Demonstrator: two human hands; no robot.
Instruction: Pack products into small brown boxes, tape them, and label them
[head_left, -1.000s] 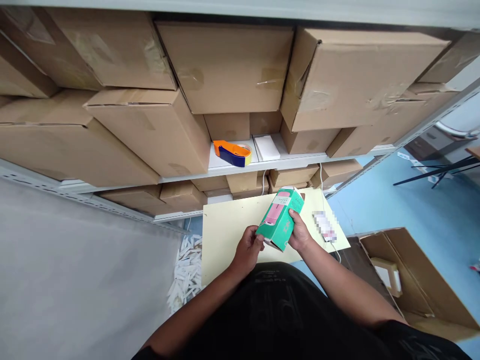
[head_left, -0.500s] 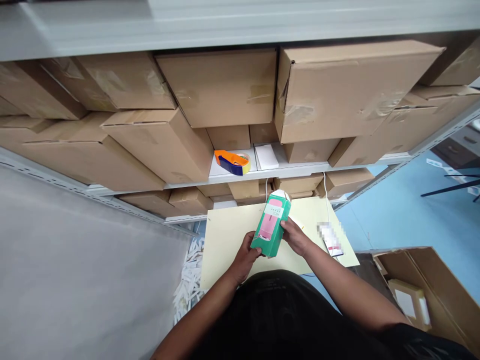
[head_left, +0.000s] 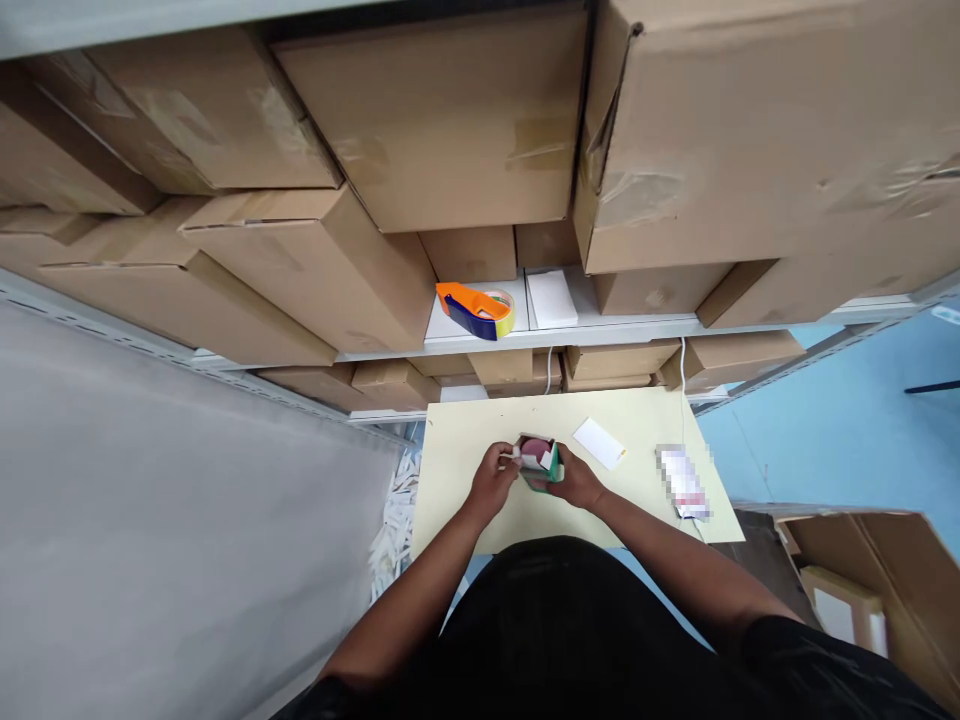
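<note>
A small green carton (head_left: 541, 463) stands upright on the pale yellow table (head_left: 465, 510), seen from above with its top flaps open and something pink inside. My left hand (head_left: 493, 480) pinches a white flap at the carton's left edge. My right hand (head_left: 577, 480) is wrapped around the carton's right side. A white card (head_left: 599, 443) lies flat on the table just right of the carton.
An orange and blue tape dispenser (head_left: 477, 308) and a white box (head_left: 551, 298) sit on the grey shelf, among several stacked brown cartons (head_left: 450, 130). A blurred device (head_left: 681, 480) on a white cable lies at the table's right. An open cardboard box (head_left: 862, 590) stands lower right.
The green carton was held slanted in the air showing its pink front; now it stands upright on the table with its top open, and a white card lies beside it.
</note>
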